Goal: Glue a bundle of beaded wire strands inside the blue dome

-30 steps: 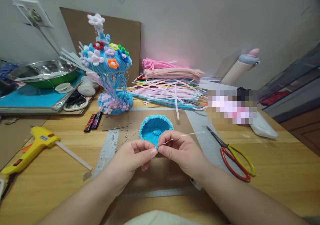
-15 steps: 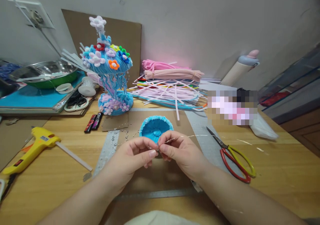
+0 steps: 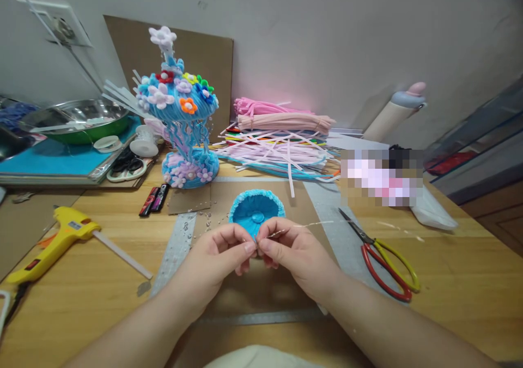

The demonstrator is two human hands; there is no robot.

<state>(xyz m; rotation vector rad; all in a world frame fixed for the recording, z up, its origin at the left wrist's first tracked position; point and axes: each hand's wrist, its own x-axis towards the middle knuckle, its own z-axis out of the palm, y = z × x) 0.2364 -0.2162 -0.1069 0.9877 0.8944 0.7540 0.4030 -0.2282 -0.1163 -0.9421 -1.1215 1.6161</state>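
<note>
My left hand (image 3: 223,253) and my right hand (image 3: 292,251) meet fingertip to fingertip over a cardboard sheet (image 3: 261,286), both pinched shut. Between them runs a thin clear thread (image 3: 310,225) with tiny beads; it trails right toward the scissors. What the left fingers pinch is too small to name. Just behind the fingertips lies a blue fuzzy dome piece (image 3: 256,211), hollow side up.
A blue pipe-cleaner mushroom sculpture (image 3: 182,112) with flowers stands behind. A yellow glue gun (image 3: 53,243) lies at the left, red-handled scissors (image 3: 386,259) at the right, a pile of pipe cleaners (image 3: 281,139) at the back, a steel bowl (image 3: 75,117) far left.
The hands stay pinched together in place. The clear thread now stretches further out to the right from my right fingers.
</note>
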